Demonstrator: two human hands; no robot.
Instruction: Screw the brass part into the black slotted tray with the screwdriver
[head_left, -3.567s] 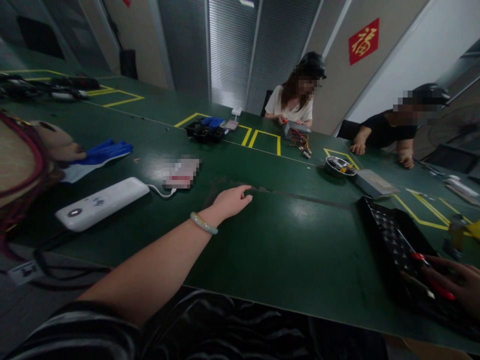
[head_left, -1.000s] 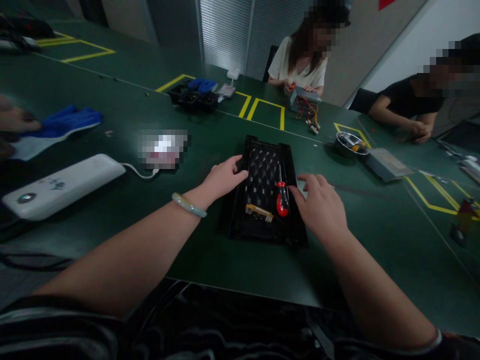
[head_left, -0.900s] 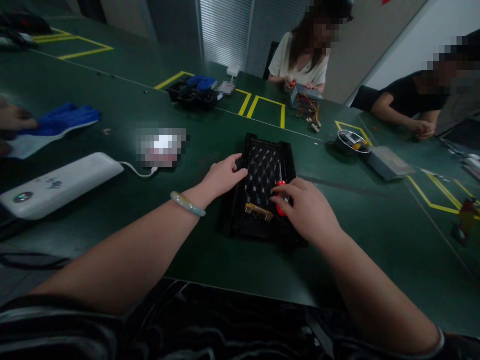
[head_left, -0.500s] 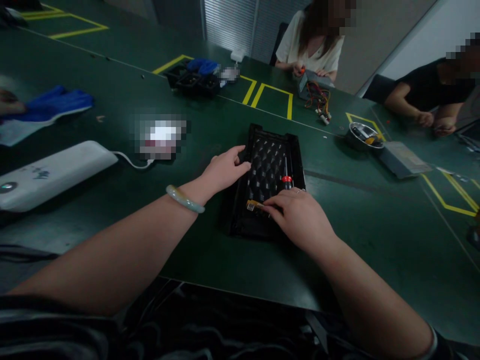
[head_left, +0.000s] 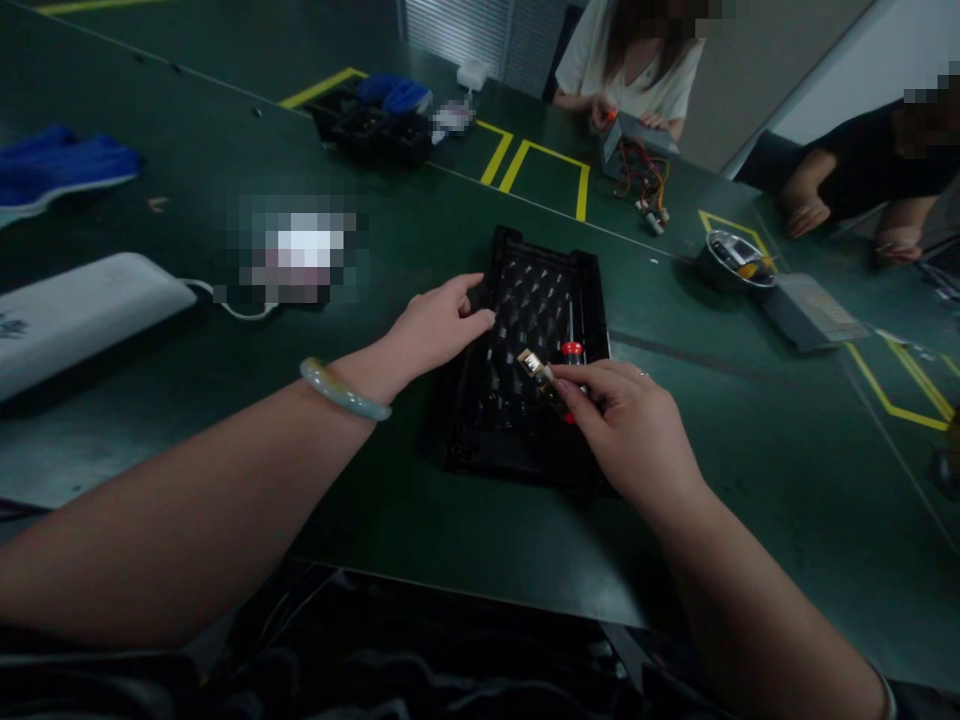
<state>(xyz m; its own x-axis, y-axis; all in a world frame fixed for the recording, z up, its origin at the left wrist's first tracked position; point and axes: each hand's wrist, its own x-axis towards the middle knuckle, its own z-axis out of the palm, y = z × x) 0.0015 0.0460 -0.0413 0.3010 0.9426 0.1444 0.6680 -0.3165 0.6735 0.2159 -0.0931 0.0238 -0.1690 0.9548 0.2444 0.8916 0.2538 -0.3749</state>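
Note:
In front of me lies a black tray [head_left: 517,420] with a textured, bumpy floor. My left hand [head_left: 439,320] rests against its left rim, with thumb and forefinger apart; the other fingers are partly hidden. Over the tray's right half, my right hand [head_left: 626,415] pinches a small circuit board [head_left: 534,368] with a shiny metal connector at its end. The piece is tilted and its rear part is covered by my fingers. A screwdriver with a red and black handle [head_left: 572,349] lies in the tray, partly behind my right hand.
A white power bank [head_left: 97,310] with a cable and a blue glove [head_left: 67,165] lie at left. Farther back stands a black parts tray [head_left: 375,130]. Two people sit opposite, one handling a metal box with wires [head_left: 637,150]. A metal bowl [head_left: 735,265] stands at right.
My right hand has lifted the small circuit board from low in the tray, upward and slightly right, and tilted it. My left hand stays at the tray's rim. The view has shifted a little.

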